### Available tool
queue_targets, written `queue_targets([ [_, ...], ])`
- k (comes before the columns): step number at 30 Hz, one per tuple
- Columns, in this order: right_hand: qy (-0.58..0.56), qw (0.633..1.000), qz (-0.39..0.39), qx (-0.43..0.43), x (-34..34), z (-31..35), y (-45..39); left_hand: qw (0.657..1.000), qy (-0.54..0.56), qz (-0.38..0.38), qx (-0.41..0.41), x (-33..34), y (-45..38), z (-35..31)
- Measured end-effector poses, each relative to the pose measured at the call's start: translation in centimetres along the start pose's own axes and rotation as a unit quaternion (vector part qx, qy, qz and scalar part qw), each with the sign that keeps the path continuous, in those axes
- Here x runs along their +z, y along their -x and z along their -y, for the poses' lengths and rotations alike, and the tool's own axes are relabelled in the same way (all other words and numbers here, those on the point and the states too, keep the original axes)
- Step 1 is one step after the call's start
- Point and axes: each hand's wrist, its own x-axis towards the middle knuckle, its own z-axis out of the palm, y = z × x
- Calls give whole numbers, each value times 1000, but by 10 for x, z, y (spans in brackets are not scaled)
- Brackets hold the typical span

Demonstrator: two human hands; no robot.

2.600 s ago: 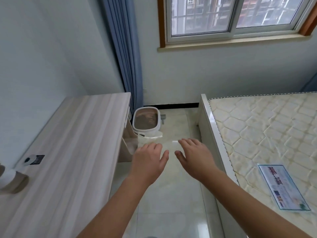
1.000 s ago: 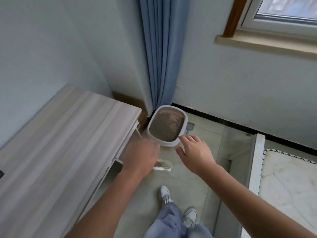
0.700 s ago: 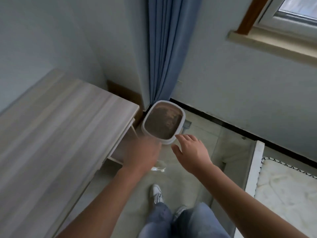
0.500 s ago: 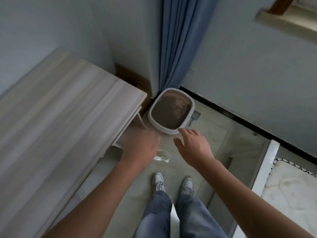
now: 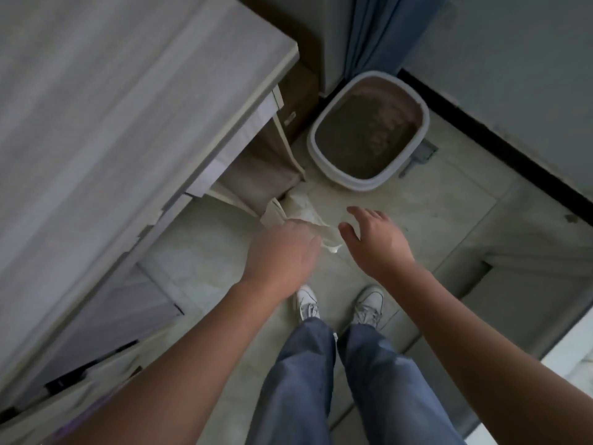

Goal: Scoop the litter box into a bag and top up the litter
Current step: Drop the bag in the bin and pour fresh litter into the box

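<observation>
Since half a second ago the view has tipped steeply down and drawn nearer the floor: the litter box has slid up toward the top of the picture, and both shoes and the jeans now fill the bottom middle.

Nearest are the two bare forearms reaching forward over the blue jeans (image 5: 340, 380) and the white shoes (image 5: 337, 305), which stand side by side on the pale tiled floor (image 5: 449, 220). The left hand (image 5: 282, 252) is seen from the back, its fingers hidden below it; it lies against the near end of a crumpled whitish bag (image 5: 305, 210), but whether it pinches the bag I cannot tell. The right hand (image 5: 373, 236) hovers just beside the bag with its fingers spread and loose, holding nothing.

The bag lies on the floor at the corner of the wood-grain worktop (image 5: 128, 91), which takes up the left side. Beyond it stands the litter box (image 5: 324, 162), a pale rounded tub holding dark brown litter (image 5: 369, 130), near the wall. A small grey object (image 5: 420, 155) lies just beside the box on its right; its form is unclear. A blue curtain (image 5: 378, 36) hangs behind the box.
</observation>
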Motion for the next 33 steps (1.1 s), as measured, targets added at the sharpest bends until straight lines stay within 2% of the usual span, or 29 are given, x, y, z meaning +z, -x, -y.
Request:
queue_targets([
  [8,-18,1000,-16,11,93,-58,-66,998,39,-29,-40,115,-48,32],
  [14,-20,999,-28,-22,144,-84,-132,1000,3,2,8,184,-95,57],
  [23,-30,989,-132,-54,166,-132,-239,995,26,-95,-4,250,-191,81],
  [27,-8,986,-154,-67,164,-129,-280,991,36,-128,4,272,-221,90],
  [30,26,981,-160,-104,167,-122,-298,989,33,-147,11,286,-228,98],
  [33,44,981,-156,-110,170,-118,-299,990,56,-125,12,281,-230,100],
])
